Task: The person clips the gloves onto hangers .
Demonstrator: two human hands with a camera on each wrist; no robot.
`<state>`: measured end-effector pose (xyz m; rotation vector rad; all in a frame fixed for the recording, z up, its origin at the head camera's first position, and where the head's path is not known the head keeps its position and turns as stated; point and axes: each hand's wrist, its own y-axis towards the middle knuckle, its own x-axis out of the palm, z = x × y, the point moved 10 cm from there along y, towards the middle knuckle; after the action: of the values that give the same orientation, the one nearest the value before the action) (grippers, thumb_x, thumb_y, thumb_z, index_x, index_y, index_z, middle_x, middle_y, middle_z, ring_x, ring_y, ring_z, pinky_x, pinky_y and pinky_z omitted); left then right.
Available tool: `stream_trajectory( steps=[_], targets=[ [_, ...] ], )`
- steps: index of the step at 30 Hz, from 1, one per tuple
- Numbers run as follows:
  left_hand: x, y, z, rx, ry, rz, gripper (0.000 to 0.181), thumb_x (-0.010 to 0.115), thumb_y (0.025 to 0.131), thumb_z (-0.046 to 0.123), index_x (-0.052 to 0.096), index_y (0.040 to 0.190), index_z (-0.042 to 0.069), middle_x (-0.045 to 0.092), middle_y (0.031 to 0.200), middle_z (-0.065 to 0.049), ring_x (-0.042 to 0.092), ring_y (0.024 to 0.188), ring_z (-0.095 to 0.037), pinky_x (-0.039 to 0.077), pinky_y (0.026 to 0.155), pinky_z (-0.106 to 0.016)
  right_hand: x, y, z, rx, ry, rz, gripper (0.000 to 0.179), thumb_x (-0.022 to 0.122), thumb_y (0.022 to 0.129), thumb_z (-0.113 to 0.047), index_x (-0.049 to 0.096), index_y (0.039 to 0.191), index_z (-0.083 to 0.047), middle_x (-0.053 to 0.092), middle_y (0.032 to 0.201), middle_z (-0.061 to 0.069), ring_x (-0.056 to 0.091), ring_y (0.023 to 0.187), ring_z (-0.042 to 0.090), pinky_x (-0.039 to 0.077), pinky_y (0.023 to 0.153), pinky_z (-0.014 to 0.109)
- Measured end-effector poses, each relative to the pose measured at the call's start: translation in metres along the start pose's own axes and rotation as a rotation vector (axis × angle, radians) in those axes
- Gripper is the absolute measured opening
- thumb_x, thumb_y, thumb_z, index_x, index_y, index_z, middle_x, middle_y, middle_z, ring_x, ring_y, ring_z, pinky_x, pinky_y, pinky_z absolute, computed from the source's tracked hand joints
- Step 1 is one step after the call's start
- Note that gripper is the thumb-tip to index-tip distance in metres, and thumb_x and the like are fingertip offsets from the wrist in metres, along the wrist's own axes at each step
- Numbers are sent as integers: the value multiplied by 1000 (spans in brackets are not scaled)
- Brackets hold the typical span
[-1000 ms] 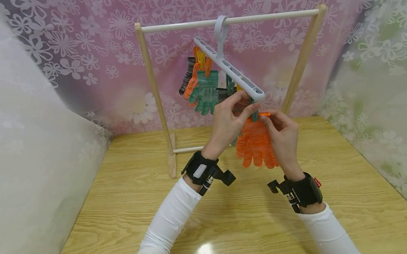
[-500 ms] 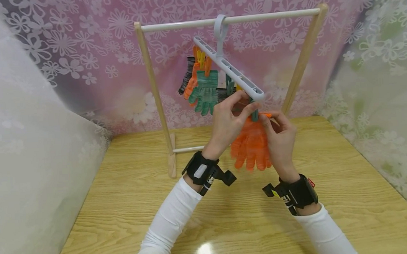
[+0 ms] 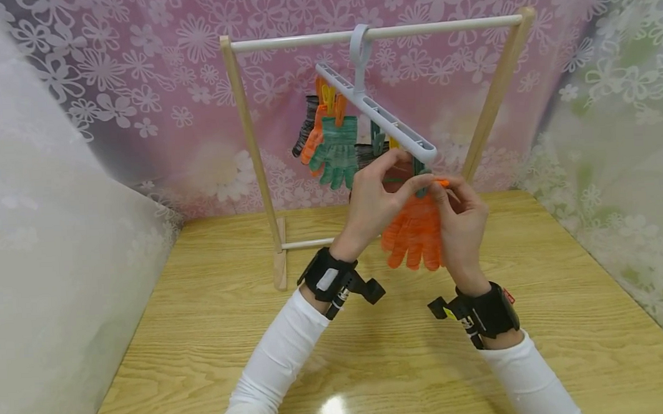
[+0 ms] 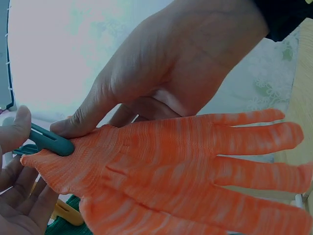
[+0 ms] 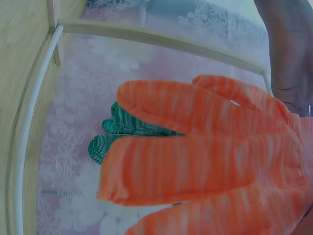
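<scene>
An orange knit glove [image 3: 414, 234] hangs fingers down at the near end of a grey hanger [image 3: 395, 128]. My left hand [image 3: 373, 195] pinches a green clothespin [image 4: 51, 141] at the glove's cuff; the left thumb lies across the clothespin in the head view. My right hand [image 3: 463, 228] pinches the cuff's right edge, its thumb close to the clothespin's tip in the left wrist view. There the clothespin lies over the cuff's corner. The right wrist view shows the glove's fingers up close, with part of my left hand [image 5: 293, 63] at upper right.
The hanger hooks on a rack's white bar [image 3: 440, 28]. A green glove [image 3: 340, 153] and other orange and dark gloves hang farther back from several clothespins. A wooden post [image 3: 494, 98] stands right of my hands. Below is a wood-grain table [image 3: 396, 366].
The orange glove swung left, then a little right and up. My left thumb has extended rightward over the clothespin toward the right fingertips. The hanger's near end has shifted slightly right.
</scene>
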<state>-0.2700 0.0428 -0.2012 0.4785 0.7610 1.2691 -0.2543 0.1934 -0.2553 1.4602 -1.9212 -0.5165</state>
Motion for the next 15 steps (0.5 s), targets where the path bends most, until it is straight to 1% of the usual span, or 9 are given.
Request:
stream_trajectory(
  steps=[3,6,10,15],
  targets=[
    [4,0,-4,-6,-39,-17,31,76,92,10,66,120,0,70,110,-14,70,99,-17,59,85,-21,-3,2,1,-3,-13,5,13,67,98,-11,76,103,-4,70,99,2,68,88,17,56,80,25],
    [9,-1,-11,-29,-62,-35,37,74,93,8,65,127,0,70,118,-15,69,104,-19,58,86,-22,-6,4,3,10,-24,5,13,66,99,-10,76,104,-5,70,100,2,68,91,17,56,83,25],
    [15,-3,-17,-52,-56,-55,44,74,93,9,62,135,1,70,123,-15,69,107,-18,58,85,-19,-12,6,5,42,-30,22,13,65,99,-9,75,108,-5,69,101,1,66,95,18,54,89,25],
    [21,-8,-25,-62,-37,-61,46,74,94,13,61,137,5,71,121,-13,70,106,-14,58,83,-18,-18,9,10,84,-18,30,21,66,99,-9,72,119,-5,70,102,2,66,97,18,53,92,25]
  ],
)
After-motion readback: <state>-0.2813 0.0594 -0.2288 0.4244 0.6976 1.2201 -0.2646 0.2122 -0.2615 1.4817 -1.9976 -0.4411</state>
